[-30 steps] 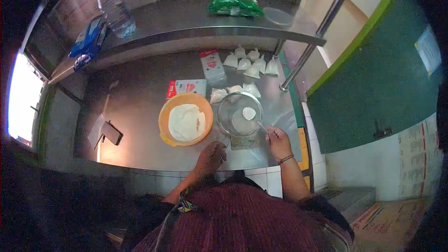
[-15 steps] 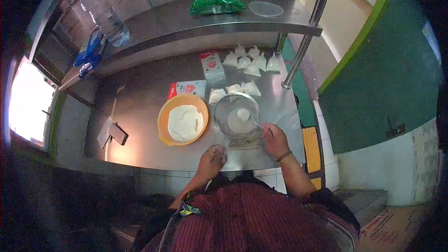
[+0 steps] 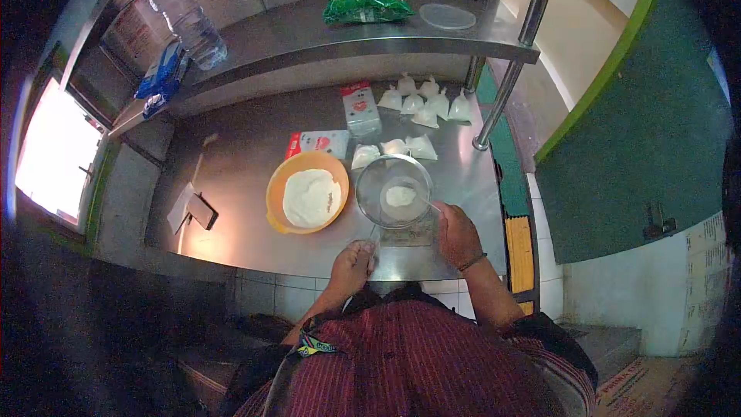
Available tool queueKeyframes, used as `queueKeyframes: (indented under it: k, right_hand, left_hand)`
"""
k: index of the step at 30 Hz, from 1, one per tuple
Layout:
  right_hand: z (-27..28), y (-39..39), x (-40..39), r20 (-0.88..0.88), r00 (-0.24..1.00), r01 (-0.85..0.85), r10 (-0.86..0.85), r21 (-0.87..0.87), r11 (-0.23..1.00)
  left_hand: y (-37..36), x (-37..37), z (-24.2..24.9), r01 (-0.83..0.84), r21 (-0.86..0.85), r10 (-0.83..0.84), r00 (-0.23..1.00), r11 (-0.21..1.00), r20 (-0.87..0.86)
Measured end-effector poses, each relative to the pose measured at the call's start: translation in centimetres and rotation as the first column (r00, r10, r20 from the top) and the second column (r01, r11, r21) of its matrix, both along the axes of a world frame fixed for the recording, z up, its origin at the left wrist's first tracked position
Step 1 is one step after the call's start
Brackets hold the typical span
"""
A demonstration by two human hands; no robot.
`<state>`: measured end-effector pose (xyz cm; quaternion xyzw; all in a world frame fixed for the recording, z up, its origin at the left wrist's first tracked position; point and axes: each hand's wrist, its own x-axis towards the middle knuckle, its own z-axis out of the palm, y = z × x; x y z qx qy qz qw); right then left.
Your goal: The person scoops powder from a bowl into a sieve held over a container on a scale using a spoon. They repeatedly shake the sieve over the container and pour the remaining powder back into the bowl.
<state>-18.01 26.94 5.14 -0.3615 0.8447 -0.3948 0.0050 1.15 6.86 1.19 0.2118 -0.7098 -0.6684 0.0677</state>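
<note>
My right hand point(image 3: 459, 236) is closed round the handle of a spoon point(image 3: 434, 205), which reaches over the rim of a round, metal-rimmed grey bowl point(image 3: 373, 205). White powder point(image 3: 400, 196) lies in that bowl and hides the spoon's head. My left hand point(image 3: 353, 264) is closed near the table's front edge, below and left of the bowl. Something thin and pale shows at its fingertips, too small to make out. Left of the bowl stands an orange basin point(image 3: 276, 216) holding a heap of white powder point(image 3: 309, 197). A flat device point(image 3: 409, 236) shows partly under the bowl.
Several tied bags of white powder point(image 3: 426, 115) and flatter bags point(image 3: 421, 147) stand behind the bowl. Two red-and-white packs point(image 3: 360, 112) are beside them. A phone on a stand point(image 3: 203, 212) is at left. Overhead, a metal shelf point(image 3: 293, 38) carries a green packet point(image 3: 369, 6) and a bottle point(image 3: 189, 27).
The spoon's heaped powder now lies lower and spread wider in the bowl. My right hand has shifted only slightly, and my left hand stays closed. The whole view has tilted a little.
</note>
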Motion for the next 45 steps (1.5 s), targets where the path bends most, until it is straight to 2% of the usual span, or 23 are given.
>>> queueKeyframes:
  k: [3, 5, 8, 11, 15, 18, 20, 21, 23, 24, 26, 27, 29, 33, 35, 36, 38, 39, 41, 45]
  right_hand:
    - [0.1, 0.1, -0.1, -0.021, 0.998, -0.067, 0.066, -0.027, 0.997]
    - [-0.4, 0.1, 0.3, 0.034, 0.999, -0.015, 0.015, 0.013, 1.0]
    - [-1.3, 0.4, 0.7, 0.037, 0.998, -0.041, 0.042, -0.031, 0.999]
    - [-0.9, 0.3, 1.3, 0.083, 0.996, -0.022, 0.017, 0.057, 0.998]
    - [0.2, 0.6, 2.5, 0.111, 0.994, -0.016, 0.015, 0.011, 1.0]
    - [0.5, 0.5, 3.3, 0.089, 0.995, -0.033, 0.033, 0.003, 0.999]
    - [-0.8, 0.2, 3.6, 0.065, 0.997, -0.049, 0.047, 0.029, 0.998]
    - [-1.2, 0.2, 3.6, 0.066, 0.997, -0.047, 0.045, 0.026, 0.999]
    - [-1.6, 0.2, 3.4, 0.054, 0.998, -0.026, 0.024, 0.03, 0.999]
    - [-1.5, 0.2, 3.3, 0.054, 0.998, -0.023, 0.021, 0.027, 0.999]
    - [-1.1, 0.3, 2.9, 0.058, 0.998, -0.001, -0.002, 0.048, 0.999]
    - [-0.9, 0.3, 2.8, 0.058, 0.998, 0.003, -0.005, 0.048, 0.999]
    - [-0.6, 0.3, 2.5, -0.006, 1.0, 0.003, -0.003, -0.015, 1.0]
    - [-0.8, 0.2, 1.6, -0.041, 0.998, 0.039, -0.041, -0.056, 0.998]
    - [-0.6, 0.2, 1.2, -0.073, 0.995, 0.058, -0.063, -0.062, 0.996]
    - [-0.6, 0.1, 1.0, -0.071, 0.995, 0.06, -0.064, -0.062, 0.996]
    - [-1.0, 0.2, 0.6, 0.028, 0.997, 0.07, -0.069, -0.034, 0.997]
    - [-1.6, 0.3, 0.4, 0.028, 0.997, 0.077, -0.076, -0.031, 0.997]
    - [-2.9, 0.4, 0.4, -0.014, 1.0, -0.01, 0.009, -0.04, 0.999]
    - [-2.5, 0.6, 1.8, 0.044, 0.999, -0.021, 0.024, -0.056, 0.998]
  left_hand:
    - [0.4, 0.0, 0.8, -0.059, -0.066, 0.059, 0.998, 0.996, 0.002]
    - [0.8, 0.3, 2.0, -0.042, -0.249, 0.042, 0.999, 0.968, -0.004]
    - [0.2, 0.4, 0.0, -0.018, -0.231, 0.038, 0.996, 0.973, 0.086]
    - [0.7, 0.5, 1.8, -0.022, -0.256, 0.031, 0.999, 0.966, 0.03]
    - [0.1, 0.4, 1.0, 0.001, -0.28, 0.016, 0.998, 0.96, 0.059]
    - [0.3, 0.2, 1.6, -0.039, -0.192, 0.048, 0.998, 0.981, 0.043]
    - [0.3, 0.1, 2.0, -0.049, -0.322, 0.051, 0.999, 0.946, -0.003]
    - [0.3, 0.1, 2.3, -0.046, -0.324, 0.048, 0.999, 0.945, -0.003]
    - [0.4, -0.1, 3.2, -0.029, -0.185, 0.048, 0.994, 0.982, 0.102]
    - [0.3, -0.1, 3.0, -0.025, -0.188, 0.045, 0.994, 0.982, 0.102]
    - [0.2, -0.2, 2.5, -0.032, -0.441, 0.01, 0.999, 0.897, -0.051]
    - [0.3, -0.3, 2.8, -0.028, -0.441, 0.007, 0.999, 0.897, -0.051]
    - [0.4, -0.3, 3.3, 0.01, -0.319, 0.004, 0.999, 0.948, 0.043]
    - [0.6, -0.4, 3.5, -0.005, -0.22, 0.034, 0.991, 0.976, 0.129]
    - [0.3, -0.3, 3.0, 0.005, -0.391, -0.003, 1.0, 0.92, 0.008]
    - [0.5, -0.3, 3.4, 0.008, -0.391, -0.004, 1.0, 0.92, 0.009]
    - [1.2, -0.4, 4.2, -0.069, -0.483, 0.048, 0.997, 0.873, -0.055]
    - [1.2, -0.6, 4.2, -0.063, -0.48, 0.041, 0.998, 0.875, -0.056]
    - [0.7, -0.7, 4.0, 0.005, -0.563, 0.027, 0.998, 0.826, 0.048]
    - [0.3, -0.5, 2.3, -0.007, -0.455, 0.006, 1.0, 0.89, -0.004]
